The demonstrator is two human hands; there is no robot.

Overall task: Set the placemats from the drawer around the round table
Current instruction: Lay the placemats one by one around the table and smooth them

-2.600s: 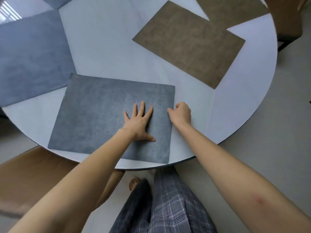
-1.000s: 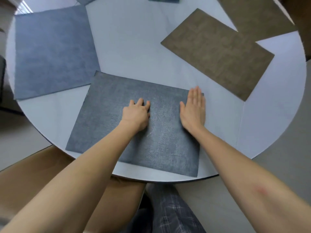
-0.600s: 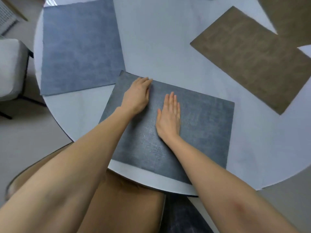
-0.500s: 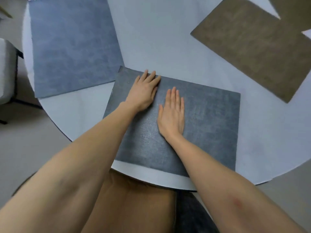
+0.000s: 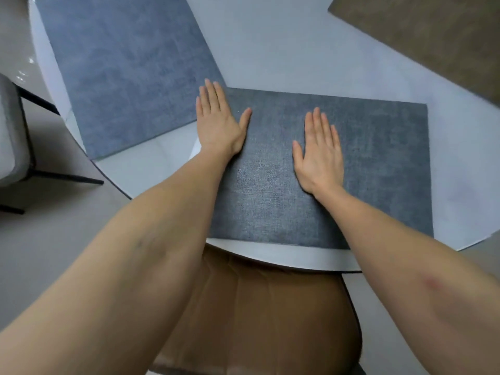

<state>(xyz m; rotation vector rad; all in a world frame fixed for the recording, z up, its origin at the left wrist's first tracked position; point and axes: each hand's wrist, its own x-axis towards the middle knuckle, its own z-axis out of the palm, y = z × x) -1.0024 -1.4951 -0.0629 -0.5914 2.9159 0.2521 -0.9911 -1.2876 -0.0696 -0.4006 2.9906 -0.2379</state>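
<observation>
Both hands have slid apart since half a second ago: the left hand (image 5: pixel 218 122) lies flat with straight fingers on the dark grey placemat's (image 5: pixel 378 163) left edge, the right hand (image 5: pixel 320 152) flat at mid-mat, gripping nothing. It lies at the round table's (image 5: pixel 284 52) near rim, beside a blue placemat (image 5: pixel 130 66).
</observation>
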